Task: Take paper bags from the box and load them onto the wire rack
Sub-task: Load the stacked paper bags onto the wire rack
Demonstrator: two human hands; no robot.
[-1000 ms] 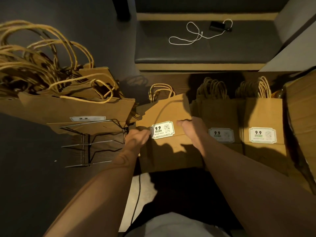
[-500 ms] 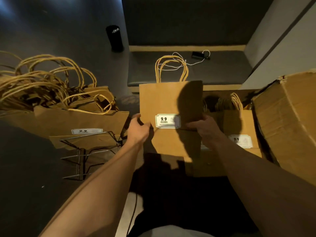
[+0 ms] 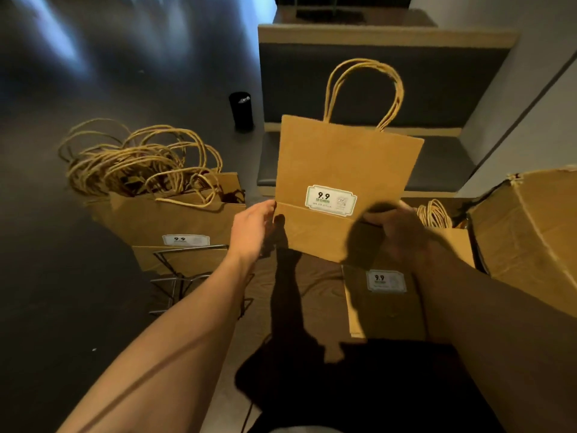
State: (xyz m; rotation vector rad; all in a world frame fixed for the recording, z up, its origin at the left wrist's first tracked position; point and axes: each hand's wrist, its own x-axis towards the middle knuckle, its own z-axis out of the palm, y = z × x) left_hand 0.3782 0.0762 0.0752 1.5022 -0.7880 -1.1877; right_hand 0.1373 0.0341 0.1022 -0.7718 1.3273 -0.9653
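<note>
Between our hands we hold a paper bag upright. Right fingers pinch its fold while the left palm, fingers apart, steadies it for the rack.

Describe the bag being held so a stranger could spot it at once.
Start at the dark bench ahead. In front of it one flat brown paper bag is raised upright, left hand and right hand at its lower corners. Unlike the bags on the wire rack, it stands alone in the air.

The paper bag now hangs higher, clear of the box; the left hand loosens off its edge.
</note>
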